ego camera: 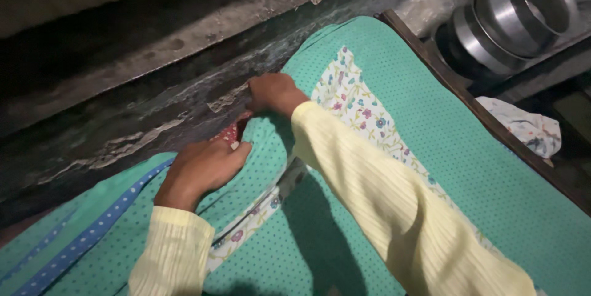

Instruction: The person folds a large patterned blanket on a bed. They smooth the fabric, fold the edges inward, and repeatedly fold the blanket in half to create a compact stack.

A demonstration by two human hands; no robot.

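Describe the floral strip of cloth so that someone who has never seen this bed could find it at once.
Start at the green dotted sheet that covers the bed beside the peeling wall. A narrow white floral strip runs along it, passing under the right hand and its yellow sleeve. Unlike the blue dotted band near the left hand, it is white with small coloured flowers.

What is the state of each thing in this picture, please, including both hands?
Left hand: closed, pressing on the green sheet.
Right hand: closed, gripping the sheet edge at the wall.
Green sheet: spread out, bunched up near the hands.
Floral cloth: lying flat on the sheet.
Blue strip: lying flat.
Wall: paint peeling.
Metal pots: stacked, on their side.
White cloth: crumpled.
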